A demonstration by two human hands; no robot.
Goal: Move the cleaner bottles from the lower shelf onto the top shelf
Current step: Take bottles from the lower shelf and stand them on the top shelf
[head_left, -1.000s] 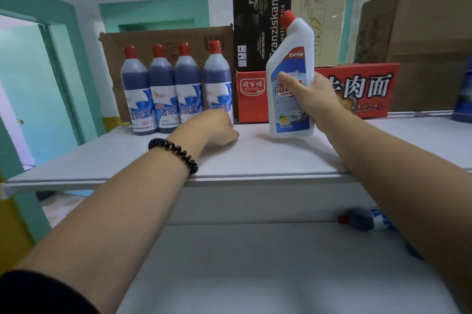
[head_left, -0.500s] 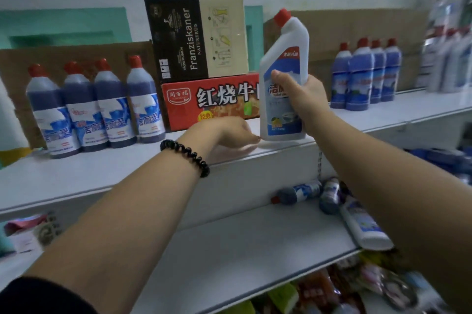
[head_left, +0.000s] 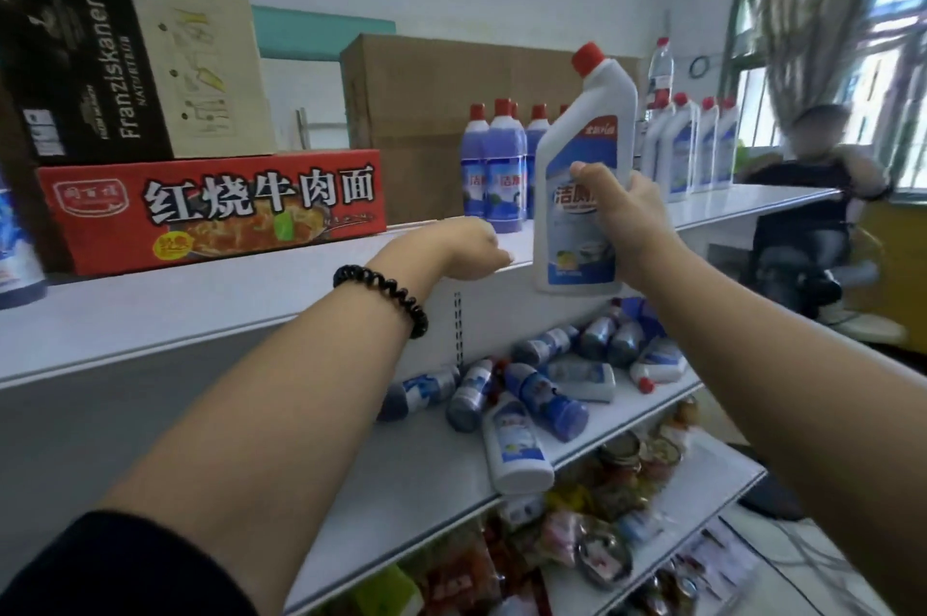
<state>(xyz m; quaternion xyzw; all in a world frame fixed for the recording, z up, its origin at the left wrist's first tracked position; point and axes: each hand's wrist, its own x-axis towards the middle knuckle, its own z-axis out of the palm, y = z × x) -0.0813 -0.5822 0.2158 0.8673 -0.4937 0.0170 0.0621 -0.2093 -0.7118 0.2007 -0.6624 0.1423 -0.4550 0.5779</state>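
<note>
Right at the front edge of the top shelf (head_left: 200, 304), the right hand (head_left: 627, 219) grips a white cleaner bottle (head_left: 582, 154) upright, its base just off that edge. The left hand (head_left: 466, 249) rests on the same edge, fingers curled and holding nothing. Below, more bottles (head_left: 542, 394) lie tumbled on the lower shelf (head_left: 401, 470), some near its front edge.

One wide-angle camera, worn on the person's head, faces forward and a little right along a shelving unit. The top shelf (head_left: 200, 309) is near, about lens height. The lower shelf (head_left: 426, 465) lies below, receding far right toward a window (head_left: 893, 63).
</note>
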